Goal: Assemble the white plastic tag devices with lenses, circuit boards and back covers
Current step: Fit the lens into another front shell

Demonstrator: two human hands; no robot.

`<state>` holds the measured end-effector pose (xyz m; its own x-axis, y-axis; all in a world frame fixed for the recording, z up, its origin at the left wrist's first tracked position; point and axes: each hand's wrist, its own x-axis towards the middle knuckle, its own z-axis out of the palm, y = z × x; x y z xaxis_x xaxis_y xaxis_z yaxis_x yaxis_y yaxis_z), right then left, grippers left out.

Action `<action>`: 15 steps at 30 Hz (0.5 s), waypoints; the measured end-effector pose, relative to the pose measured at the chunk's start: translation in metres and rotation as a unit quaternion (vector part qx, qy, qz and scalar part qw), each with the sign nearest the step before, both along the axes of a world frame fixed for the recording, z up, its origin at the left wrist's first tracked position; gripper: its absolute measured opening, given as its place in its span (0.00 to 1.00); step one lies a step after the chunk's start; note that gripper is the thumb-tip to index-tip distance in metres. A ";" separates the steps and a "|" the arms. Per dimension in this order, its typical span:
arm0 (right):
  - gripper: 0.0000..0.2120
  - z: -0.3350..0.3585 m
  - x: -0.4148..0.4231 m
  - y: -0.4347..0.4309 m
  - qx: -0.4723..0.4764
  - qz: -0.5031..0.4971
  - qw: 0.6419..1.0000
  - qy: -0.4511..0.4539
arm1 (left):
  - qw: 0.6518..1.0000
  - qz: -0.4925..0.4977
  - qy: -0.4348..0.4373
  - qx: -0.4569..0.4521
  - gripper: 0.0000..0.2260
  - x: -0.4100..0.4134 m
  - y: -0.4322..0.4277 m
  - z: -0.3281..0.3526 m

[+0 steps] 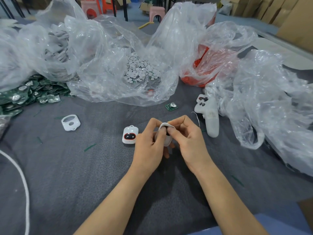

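Both hands hold one white tag shell (165,135) just above the grey cloth at centre. My left hand (149,143) grips its left side. My right hand (186,138) pinches a dark lens piece at the shell's opening. A finished white tag with a red-ringed dark face (129,134) lies just left of my left hand. An empty white front shell (70,122) lies further left. A single green circuit board (171,106) lies beyond my hands. A heap of green circuit boards (28,92) sits at far left.
Clear plastic bags crowd the back: one with small white round discs (141,68), one with white shells (57,46), one with red parts (203,65). A white handheld controller (209,114) lies right of my hands. A white cord (20,180) runs along the left edge. Empty bags fill the right side (271,102).
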<state>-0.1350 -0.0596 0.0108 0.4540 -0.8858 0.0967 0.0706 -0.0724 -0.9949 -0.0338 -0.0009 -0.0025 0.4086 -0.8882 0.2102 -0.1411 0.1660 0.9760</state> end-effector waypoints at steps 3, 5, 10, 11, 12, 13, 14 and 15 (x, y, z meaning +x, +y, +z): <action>0.07 0.001 0.002 0.001 0.027 0.009 0.999 -0.025 | 0.999 0.028 -0.020 -0.003 0.05 0.000 -0.002 -0.003; 0.08 0.001 0.002 0.001 0.036 0.004 0.999 -0.022 | 0.999 0.036 -0.017 -0.004 0.05 0.001 -0.002 -0.004; 0.06 0.000 0.001 -0.001 0.023 -0.023 0.999 0.015 | 0.998 0.032 -0.050 0.012 0.04 0.001 -0.002 -0.006; 0.06 0.000 0.000 -0.001 0.018 -0.025 0.999 0.023 | 0.998 0.032 -0.061 0.017 0.05 0.001 -0.002 -0.006; 0.07 0.000 0.000 0.000 0.013 -0.027 0.999 0.029 | 0.997 0.032 -0.069 0.021 0.06 0.000 -0.002 -0.006; 0.07 -0.001 0.001 0.000 0.007 -0.031 0.999 0.036 | 0.996 0.034 -0.077 0.024 0.08 0.000 -0.002 -0.006; 0.08 -0.002 0.001 0.000 -0.002 -0.036 0.998 0.045 | 0.995 0.036 -0.086 0.024 0.09 0.000 -0.002 -0.006; 0.08 -0.003 0.001 0.000 -0.013 -0.042 0.997 0.058 | 0.994 0.039 -0.097 0.022 0.10 0.000 -0.003 -0.007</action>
